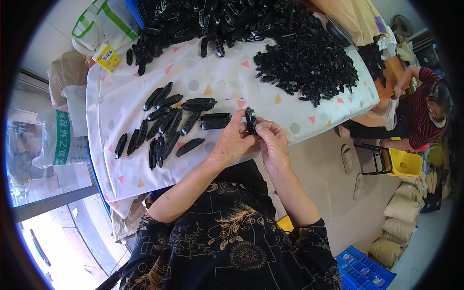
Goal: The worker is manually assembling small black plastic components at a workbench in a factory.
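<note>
Between my hands, near the front edge of the table, a glossy black elongated plastic part is held upright. My left hand grips it from the left with closed fingers. From the right, my right hand pinches its lower end with thumb and fingers. Just left of my left hand lies a wider black plastic part with slots. Several similar long black parts lie in a loose group farther left. They rest on a white tablecloth with coloured triangles and grey dots.
A heap of small black pieces covers the table's far right; larger black parts are piled at the back. A yellow box stands at the far left corner. Another person sits at the right, near a yellow basin and stacked sacks.
</note>
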Demonstrator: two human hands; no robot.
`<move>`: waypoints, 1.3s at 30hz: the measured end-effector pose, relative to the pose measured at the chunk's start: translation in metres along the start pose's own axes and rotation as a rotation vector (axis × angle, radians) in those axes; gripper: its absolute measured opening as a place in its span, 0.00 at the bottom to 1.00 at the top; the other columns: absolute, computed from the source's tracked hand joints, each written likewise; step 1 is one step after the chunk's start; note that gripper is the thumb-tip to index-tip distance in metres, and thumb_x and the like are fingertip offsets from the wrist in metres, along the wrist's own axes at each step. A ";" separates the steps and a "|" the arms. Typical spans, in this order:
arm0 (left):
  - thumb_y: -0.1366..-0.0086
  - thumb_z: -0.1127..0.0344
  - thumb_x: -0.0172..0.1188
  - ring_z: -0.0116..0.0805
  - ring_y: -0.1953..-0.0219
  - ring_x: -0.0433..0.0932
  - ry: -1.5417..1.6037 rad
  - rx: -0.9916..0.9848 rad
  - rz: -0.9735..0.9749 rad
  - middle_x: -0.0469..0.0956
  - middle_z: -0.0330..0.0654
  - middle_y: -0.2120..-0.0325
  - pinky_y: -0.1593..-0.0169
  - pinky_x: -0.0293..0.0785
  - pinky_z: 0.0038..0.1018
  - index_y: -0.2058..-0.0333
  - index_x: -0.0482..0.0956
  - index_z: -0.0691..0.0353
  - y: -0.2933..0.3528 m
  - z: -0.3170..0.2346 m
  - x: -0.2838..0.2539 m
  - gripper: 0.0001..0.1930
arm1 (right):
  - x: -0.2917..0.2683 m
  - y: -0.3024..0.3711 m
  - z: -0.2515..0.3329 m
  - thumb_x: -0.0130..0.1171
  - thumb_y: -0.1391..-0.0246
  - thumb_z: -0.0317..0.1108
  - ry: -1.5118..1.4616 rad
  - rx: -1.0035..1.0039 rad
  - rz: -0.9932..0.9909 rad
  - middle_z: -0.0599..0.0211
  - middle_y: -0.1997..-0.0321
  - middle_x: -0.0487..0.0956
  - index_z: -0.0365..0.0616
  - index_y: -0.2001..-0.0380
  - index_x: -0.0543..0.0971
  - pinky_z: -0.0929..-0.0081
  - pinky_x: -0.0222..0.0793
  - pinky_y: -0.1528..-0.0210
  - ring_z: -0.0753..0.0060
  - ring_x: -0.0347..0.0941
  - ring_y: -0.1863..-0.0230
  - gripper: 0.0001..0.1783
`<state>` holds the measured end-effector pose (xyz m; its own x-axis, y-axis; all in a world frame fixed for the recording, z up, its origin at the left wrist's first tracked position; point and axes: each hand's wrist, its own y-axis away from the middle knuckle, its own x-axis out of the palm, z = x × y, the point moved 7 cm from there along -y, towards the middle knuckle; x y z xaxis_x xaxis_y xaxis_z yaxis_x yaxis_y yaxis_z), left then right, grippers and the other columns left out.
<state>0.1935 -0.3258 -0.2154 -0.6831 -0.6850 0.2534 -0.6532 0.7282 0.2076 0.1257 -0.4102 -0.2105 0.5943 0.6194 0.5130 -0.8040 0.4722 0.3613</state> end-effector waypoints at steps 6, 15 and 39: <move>0.44 0.75 0.55 0.31 0.66 0.77 -0.145 0.048 0.027 0.77 0.46 0.65 0.60 0.74 0.27 0.44 0.54 0.63 0.000 0.001 -0.005 0.30 | 0.000 -0.003 0.002 0.58 0.46 0.30 0.152 -0.083 0.043 0.69 0.59 0.75 0.42 0.65 0.73 0.83 0.70 0.70 0.82 0.71 0.68 0.07; 0.42 0.80 0.51 0.27 0.63 0.74 -0.084 0.134 0.118 0.74 0.42 0.61 0.57 0.73 0.26 0.37 0.47 0.55 -0.002 -0.012 0.004 0.36 | 0.014 -0.012 0.012 0.55 0.46 0.22 0.243 0.002 0.248 0.65 0.55 0.77 0.37 0.50 0.70 0.77 0.66 0.48 0.77 0.72 0.54 0.19; 0.46 0.52 0.62 0.51 0.54 0.75 -1.441 -0.119 -0.356 0.74 0.53 0.56 0.53 0.72 0.41 0.56 0.67 0.64 -0.178 -0.115 -0.171 0.25 | -0.005 -0.110 0.131 0.60 0.57 0.23 1.824 -0.855 -0.032 0.62 0.70 0.69 0.40 0.71 0.71 0.62 0.63 0.64 0.55 0.66 0.66 0.09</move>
<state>0.4641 -0.3356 -0.1870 -0.2712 -0.2045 -0.9405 -0.8696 0.4709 0.1484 0.2094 -0.5476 -0.1504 0.3657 0.1335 -0.9211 -0.9072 0.2724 -0.3207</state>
